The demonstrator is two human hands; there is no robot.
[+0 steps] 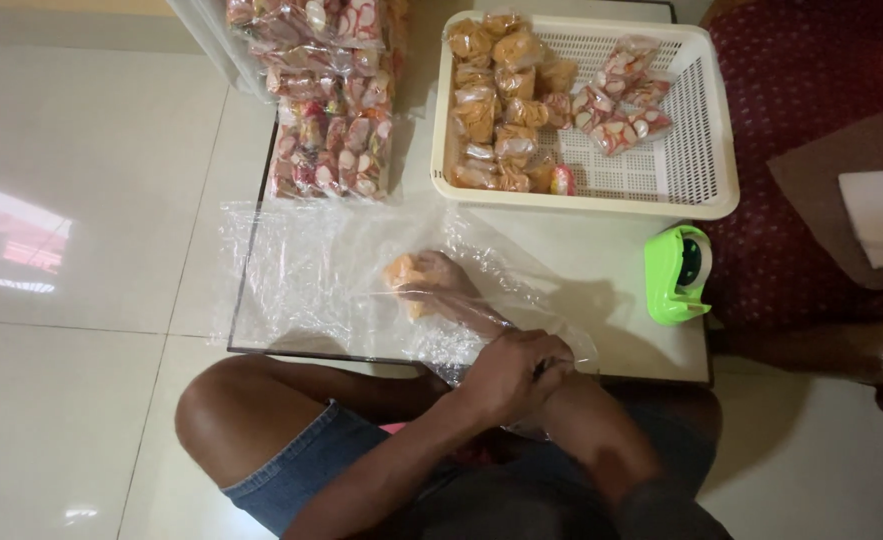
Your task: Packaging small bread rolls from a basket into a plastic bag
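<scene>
On the low white table (pixel 601 260), right at its near edge, the seated person has a big clear plastic bag (pixel 311 275) spread flat, its far end reaching out over the table's left side. One arm goes into the mouth of the bag: the right hand (pixel 436 285), seen through the film, is closed around a small orange snack packet (pixel 406 272) well inside it. The left hand (pixel 511 372) sits at the bag's opening, clenched on the gathered plastic just where the right forearm enters (the film bunches and shines there, so I cannot be sure how much of it the fingers have caught).

Beyond the bag, at the far side of the table, stands a cream plastic basket (pixel 701 150) with a lattice wall. Its left half is stacked with orange snack packets (pixel 496 110), and a smaller cluster of red-and-white packets (pixel 623 105) lies near the middle. To the left of the basket, a large filled bag of mixed packets (pixel 331 100) stands upright, touching the table's far left corner. A bright green tape dispenser (pixel 676 272) rests on the table's right edge, just below the basket. Glossy pale tiles (pixel 81 200) lie to the left, and a dark red patterned carpet (pixel 811 80) to the right.
</scene>
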